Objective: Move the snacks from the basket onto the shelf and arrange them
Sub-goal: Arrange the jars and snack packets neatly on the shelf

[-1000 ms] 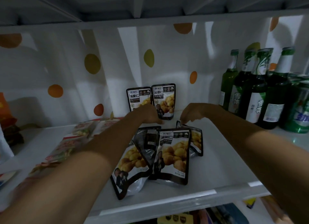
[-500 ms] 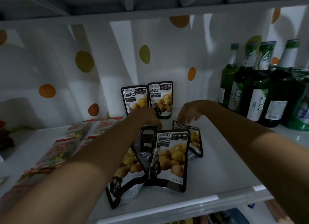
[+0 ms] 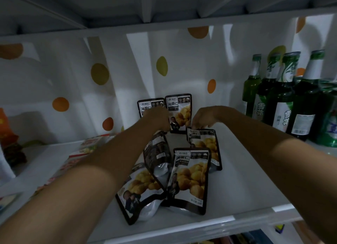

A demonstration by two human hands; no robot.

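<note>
- Two chestnut pouches, the standing pair (image 3: 179, 109), are upright side by side at the back of the shelf (image 3: 246, 180), against the dotted curtain (image 3: 91, 76). To my eye that is the only part arranged.
- Four more pouches lie loose in front of the pair. The tipped pouch (image 3: 204, 147) is just in front and to the right, and the front pouch (image 3: 191, 178) is further forward. The turned pouch (image 3: 157, 156) shows its dark back, and the low pouch (image 3: 138, 191) is farthest forward, partly under the others.
- So the moving looks largely done for this lot (no basket shows anywhere, so I can't say whether more is waiting). What is left is standing those four up ahead of the pair.
- The right hand (image 3: 202, 119) is just right of the pair, fingers bent down and pinching the top edge of the tipped pouch.
- The left hand (image 3: 157, 119) covers the lower half of the pair's left pouch, its fingers turned away from me. Whether it grips that pouch, the top of the turned pouch, or nothing, I cannot tell.
- Green bottles (image 3: 284, 101) stand well to the right of the pair, the outermost cut off at the edge.
- Left of the pair, flat packets (image 3: 87, 147) are mostly hidden behind the left forearm, and the dim light blurs their print.
</note>
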